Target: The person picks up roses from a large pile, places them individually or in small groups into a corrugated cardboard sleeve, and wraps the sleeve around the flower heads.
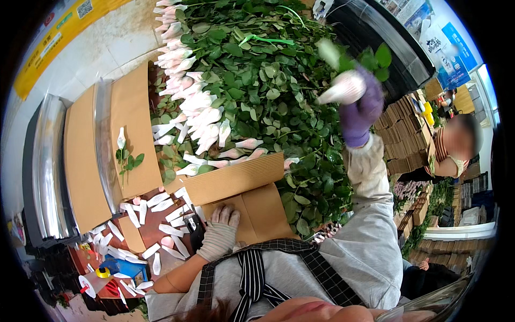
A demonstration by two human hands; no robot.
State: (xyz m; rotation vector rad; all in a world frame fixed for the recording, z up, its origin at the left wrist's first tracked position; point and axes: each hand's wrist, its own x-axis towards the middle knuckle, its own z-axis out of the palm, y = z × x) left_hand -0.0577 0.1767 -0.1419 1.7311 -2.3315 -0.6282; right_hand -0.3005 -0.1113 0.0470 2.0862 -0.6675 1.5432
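My right hand (362, 106), in a purple glove, is raised over the pile of leafy rose stems (257, 76). It grips a rose (348, 86) by the stem just below its bud, which wears a white net sleeve; motion blurs it. My left hand (220, 233), in a striped knit glove with bare fingertips, lies palm down on a folded brown cardboard sheet (257, 213). One flap of the sheet stands up against the sleeved buds (201, 104). A black tool (196, 231), perhaps a stapler, sits beside my left wrist, partly hidden.
Loose white net sleeves (171, 230) litter the red-brown table. A single short rose (121, 139) rests on a cardboard sheet (136, 108) at left. Nearby are a blue box (124, 269) and red scissors (112, 287). Stacked cardboard (402, 133) and another person (454, 149) are at right.
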